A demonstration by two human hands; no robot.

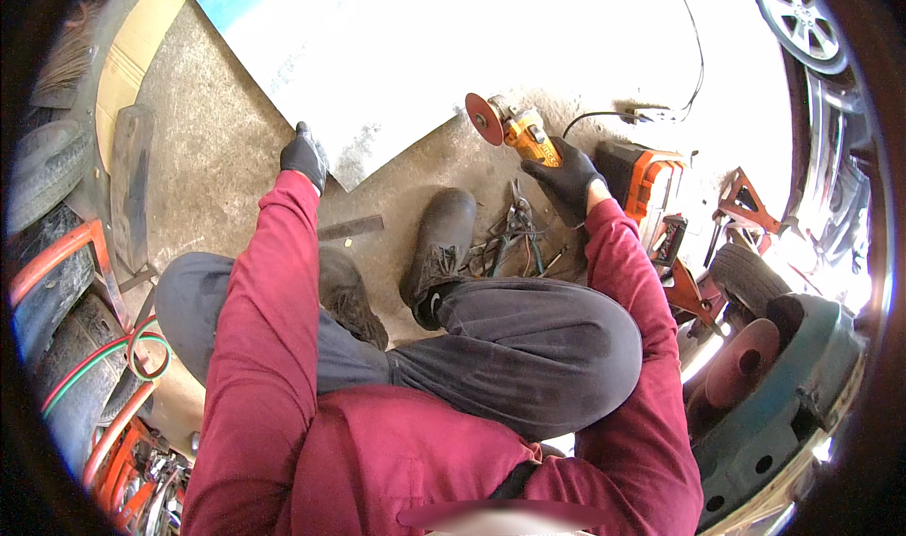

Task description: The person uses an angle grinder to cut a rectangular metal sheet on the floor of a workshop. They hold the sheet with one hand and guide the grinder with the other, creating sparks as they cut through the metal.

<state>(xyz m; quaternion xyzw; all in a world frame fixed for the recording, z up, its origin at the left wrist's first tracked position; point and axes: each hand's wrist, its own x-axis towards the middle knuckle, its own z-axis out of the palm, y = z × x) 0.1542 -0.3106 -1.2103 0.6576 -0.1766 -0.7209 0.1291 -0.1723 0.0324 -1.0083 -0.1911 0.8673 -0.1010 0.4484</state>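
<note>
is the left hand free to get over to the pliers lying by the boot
Probably not right away. The left hand is pressed on the edge of the metal sheet, and the boot and raised knee stand between it and the pliers. The right hand, holding the angle grinder, is nearer.

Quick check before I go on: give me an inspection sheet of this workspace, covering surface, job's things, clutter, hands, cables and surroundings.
Surface: rough concrete floor, stained.
Job's things: pale metal sheet flat on the floor; orange angle grinder with a red disc, held just off the sheet's edge.
Clutter: pliers and loose wires by the boots; flat metal strip.
Hands: left hand gloved, resting on the sheet's edge; right hand gloved, fingers wrapped round the grinder.
Cables: black power cord running across the sheet to a plug.
Surroundings: orange case, tyres, red and green hoses, car wheel.
</note>
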